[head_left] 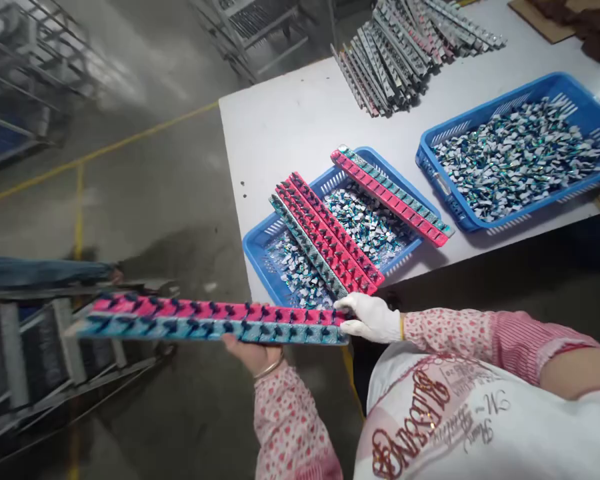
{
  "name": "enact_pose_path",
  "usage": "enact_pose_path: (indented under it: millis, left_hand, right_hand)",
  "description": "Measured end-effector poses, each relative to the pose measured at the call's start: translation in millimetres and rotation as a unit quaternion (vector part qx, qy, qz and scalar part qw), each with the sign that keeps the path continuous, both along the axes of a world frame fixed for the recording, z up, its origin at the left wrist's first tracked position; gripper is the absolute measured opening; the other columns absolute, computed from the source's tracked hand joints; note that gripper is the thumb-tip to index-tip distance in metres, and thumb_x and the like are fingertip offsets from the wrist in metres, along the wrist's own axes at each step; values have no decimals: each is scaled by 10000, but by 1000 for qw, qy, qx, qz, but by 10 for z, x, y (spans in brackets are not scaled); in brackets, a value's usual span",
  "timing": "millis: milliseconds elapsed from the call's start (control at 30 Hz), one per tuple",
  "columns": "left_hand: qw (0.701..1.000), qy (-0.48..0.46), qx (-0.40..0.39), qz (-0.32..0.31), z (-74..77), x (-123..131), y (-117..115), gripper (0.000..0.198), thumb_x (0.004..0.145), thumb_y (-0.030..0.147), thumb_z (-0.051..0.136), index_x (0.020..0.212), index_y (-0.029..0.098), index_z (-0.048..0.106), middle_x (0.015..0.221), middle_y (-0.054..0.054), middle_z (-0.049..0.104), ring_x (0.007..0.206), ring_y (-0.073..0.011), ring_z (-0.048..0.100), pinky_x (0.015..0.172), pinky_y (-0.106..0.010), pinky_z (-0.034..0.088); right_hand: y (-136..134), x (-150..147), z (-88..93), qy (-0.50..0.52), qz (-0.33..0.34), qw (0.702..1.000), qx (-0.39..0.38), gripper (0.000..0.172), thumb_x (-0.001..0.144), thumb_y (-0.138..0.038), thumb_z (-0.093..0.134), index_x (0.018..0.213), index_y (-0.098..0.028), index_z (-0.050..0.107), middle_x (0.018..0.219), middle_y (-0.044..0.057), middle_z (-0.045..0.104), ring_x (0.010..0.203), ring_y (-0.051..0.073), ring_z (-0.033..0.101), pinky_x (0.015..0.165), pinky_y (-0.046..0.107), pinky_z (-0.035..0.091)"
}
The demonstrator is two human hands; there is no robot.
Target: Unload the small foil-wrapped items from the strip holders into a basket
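A pair of long strips, one pink and one teal [280,332], both lined with small dark pieces, extends leftward past the table's edge. My bare left hand [255,353] holds them from below near the middle, its fingers partly hidden behind them. In a white glove, my right hand [373,318] pinches their right end. Just beyond, a blue basket [257,250] contains many small white and teal pieces [370,223]. Pink and teal strips [325,237] with dark pieces lie across its middle, and another pink and teal pair [390,197] rests over its right side.
On the white table [280,127], a second blue basket [430,163] of small pieces stands at the right. A pile of strips [395,57] lies at the back. Metal racks [15,353] stand at the left, where a person's blue-clad limb [45,272] shows.
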State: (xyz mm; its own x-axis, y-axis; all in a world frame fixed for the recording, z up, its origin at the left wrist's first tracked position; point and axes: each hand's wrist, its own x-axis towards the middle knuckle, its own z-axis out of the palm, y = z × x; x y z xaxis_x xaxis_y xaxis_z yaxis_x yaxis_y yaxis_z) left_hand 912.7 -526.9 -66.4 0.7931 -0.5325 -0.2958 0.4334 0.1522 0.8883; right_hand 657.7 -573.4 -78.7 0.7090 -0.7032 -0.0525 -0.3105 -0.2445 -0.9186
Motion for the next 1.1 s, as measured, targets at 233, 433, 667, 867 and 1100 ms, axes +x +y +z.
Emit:
enact_pose_path:
  millis: [233, 433, 667, 867, 1100]
  left_hand:
    - [998, -63, 13, 19, 244, 288, 310, 426, 775, 579, 416, 943, 294, 685, 884, 33, 691, 940, -228, 629, 838, -385, 494]
    - [999, -33, 30, 3, 61, 897, 234, 362, 763, 545, 434, 899, 310, 673, 910, 32, 687, 998, -262, 621, 877, -445, 496]
    - [996, -5, 61, -61, -117, 1522, -30, 348, 748, 497, 461, 936, 256, 625, 888, 37, 667, 979, -214, 603, 882, -375, 479]
    - [994, -5, 50, -100, -189, 1723, -212, 370, 757, 508, 445, 959, 245, 609, 890, 48, 649, 963, -174, 589, 891, -320, 460]
    - [987, 12, 82, -136, -200, 1773, -375, 361, 782, 480, 482, 979, 209, 617, 974, 9, 670, 1052, -211, 584, 975, -380, 428]
  right_hand:
    - [-66, 704, 87, 55, 9, 998, -36, 566, 766, -605, 664, 1129, -176, 594, 864, 33, 633, 768, 168, 592, 688, 270, 421]
    - [-9, 1319, -106, 120, -61, 991, -15, 573, 825, -626, 577, 1208, -201, 545, 809, 0, 629, 690, 136, 564, 590, 241, 342]
    - [55, 1855, -254, 189, -2, 977, -99, 507, 926, -601, 404, 805, -164, 629, 804, 69, 642, 712, 161, 558, 567, 272, 274]
    - [47, 2046, -246, 109, -148, 973, 143, 397, 899, -534, 498, 814, -170, 630, 652, -17, 601, 612, 105, 519, 559, 223, 312]
    - [-27, 2091, -158, 74, -86, 994, 5, 358, 836, -531, 599, 867, -177, 649, 762, 26, 643, 716, 139, 559, 613, 234, 346]
